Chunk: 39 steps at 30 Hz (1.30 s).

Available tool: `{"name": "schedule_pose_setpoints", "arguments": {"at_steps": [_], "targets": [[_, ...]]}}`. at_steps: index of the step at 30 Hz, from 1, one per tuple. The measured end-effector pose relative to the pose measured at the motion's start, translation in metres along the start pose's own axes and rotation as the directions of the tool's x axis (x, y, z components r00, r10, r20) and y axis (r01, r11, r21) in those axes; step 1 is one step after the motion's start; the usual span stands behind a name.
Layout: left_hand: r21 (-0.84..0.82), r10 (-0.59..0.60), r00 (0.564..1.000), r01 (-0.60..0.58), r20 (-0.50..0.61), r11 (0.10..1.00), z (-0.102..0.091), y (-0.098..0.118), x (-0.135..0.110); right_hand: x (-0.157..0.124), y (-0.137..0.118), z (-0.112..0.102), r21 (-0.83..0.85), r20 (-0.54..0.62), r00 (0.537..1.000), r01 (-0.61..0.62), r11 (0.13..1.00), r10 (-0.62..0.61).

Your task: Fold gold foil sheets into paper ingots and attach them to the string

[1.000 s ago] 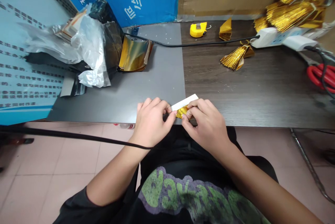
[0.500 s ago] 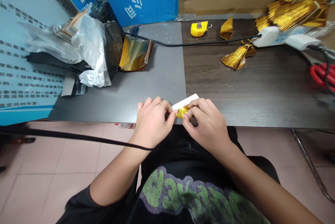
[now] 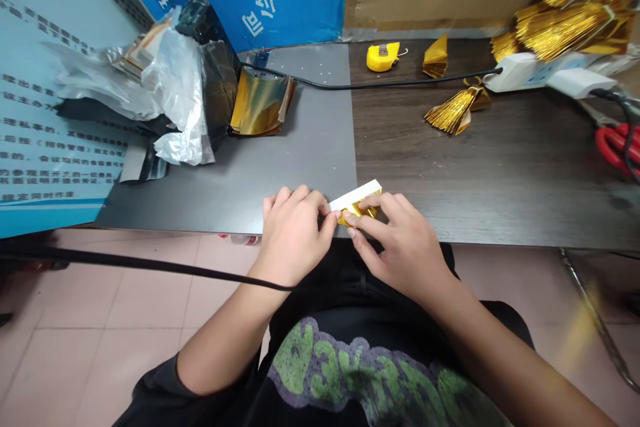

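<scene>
A small folded piece of gold foil paper (image 3: 369, 210), its white strip (image 3: 356, 194) facing up along the far side, lies at the table's front edge. My left hand (image 3: 297, 234) pinches its left end between thumb and bent fingers. From the right, my right hand (image 3: 400, 234) keeps its fingertips on the gold side, the index finger close to my left thumb. That thumb's tip is just below the index finger, near the table edge. The fingers cover part of the foil, so its full shape is hidden.
Behind lie a gold tassel (image 3: 454, 109), a folded gold piece (image 3: 436, 56), a yellow tape measure (image 3: 383, 57) and a stack of gold sheets (image 3: 261, 104). A black cable (image 3: 345, 86) runs to a white power strip (image 3: 520, 72). Red-handled scissors (image 3: 613, 147) lie right, a plastic bag (image 3: 183, 94) left.
My right fingers have shifted on the gold foil, the index finger reaching farther left toward my left thumb. More gold shows beneath the white strip. My left hand keeps its pinch.
</scene>
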<state>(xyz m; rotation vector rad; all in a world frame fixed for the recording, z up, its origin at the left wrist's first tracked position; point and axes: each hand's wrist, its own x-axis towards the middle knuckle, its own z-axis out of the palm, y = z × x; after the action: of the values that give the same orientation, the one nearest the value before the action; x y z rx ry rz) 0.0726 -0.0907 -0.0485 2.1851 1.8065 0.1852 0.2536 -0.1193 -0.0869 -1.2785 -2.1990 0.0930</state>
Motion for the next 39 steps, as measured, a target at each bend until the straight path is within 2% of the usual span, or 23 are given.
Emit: {"name": "schedule_pose_setpoints", "arguments": {"at_steps": [5, 12, 15, 17, 18, 21, 23, 26, 33, 37, 39], "targets": [[-0.002, 0.013, 0.998, -0.013, -0.061, 1.000, 0.005, -0.004, -0.003, -0.002, 0.001, -0.004, -0.058, 0.041, 0.998, 0.054, 0.997, -0.052], [-0.015, -0.070, 0.992, 0.069, -0.105, 0.997, 0.006, -0.016, -0.010, -0.003, 0.004, -0.005, -0.107, 0.040, 0.991, 0.130, 0.986, -0.127], [-0.037, -0.085, 0.984, 0.080, -0.156, 0.996, 0.006, -0.023, -0.013, -0.003, 0.006, -0.004, -0.108, 0.032, 0.989, 0.145, 0.983, -0.143], [-0.071, -0.016, 0.971, -0.001, -0.238, 0.998, 0.009, -0.026, -0.014, -0.004, 0.007, -0.004, -0.104, 0.030, 0.988, 0.153, 0.983, -0.151], [-0.084, 0.056, 0.957, -0.083, -0.286, 0.993, 0.011, -0.026, -0.015, -0.004, 0.007, -0.004, -0.104, 0.032, 0.988, 0.156, 0.982, -0.153], [-0.031, 0.346, 0.864, -0.383, -0.365, 0.923, 0.022, -0.026, -0.019, -0.004, 0.008, -0.003, -0.111, 0.038, 0.988, 0.154, 0.982, -0.150], [0.087, 0.477, 0.807, -0.479, -0.347, 0.873, 0.031, -0.025, -0.022, -0.004, 0.008, -0.002, -0.110, 0.041, 0.989, 0.148, 0.983, -0.145], [0.219, 0.528, 0.775, -0.481, -0.347, 0.849, 0.040, -0.025, -0.025, -0.006, 0.011, -0.002, -0.091, 0.051, 0.987, 0.155, 0.984, -0.151], [0.242, 0.473, 0.818, -0.412, -0.327, 0.879, 0.046, -0.021, -0.028, -0.016, 0.025, -0.014, -0.004, 0.160, 0.960, 0.232, 0.973, -0.228], [0.284, 0.495, 0.791, -0.413, -0.360, 0.865, 0.048, -0.020, -0.027, -0.016, 0.028, -0.019, 0.039, 0.159, 0.959, 0.229, 0.973, -0.232], [0.277, 0.489, 0.792, -0.409, -0.366, 0.869, 0.049, -0.020, -0.027, -0.015, 0.027, -0.019, 0.052, 0.150, 0.961, 0.226, 0.973, -0.231]]}}
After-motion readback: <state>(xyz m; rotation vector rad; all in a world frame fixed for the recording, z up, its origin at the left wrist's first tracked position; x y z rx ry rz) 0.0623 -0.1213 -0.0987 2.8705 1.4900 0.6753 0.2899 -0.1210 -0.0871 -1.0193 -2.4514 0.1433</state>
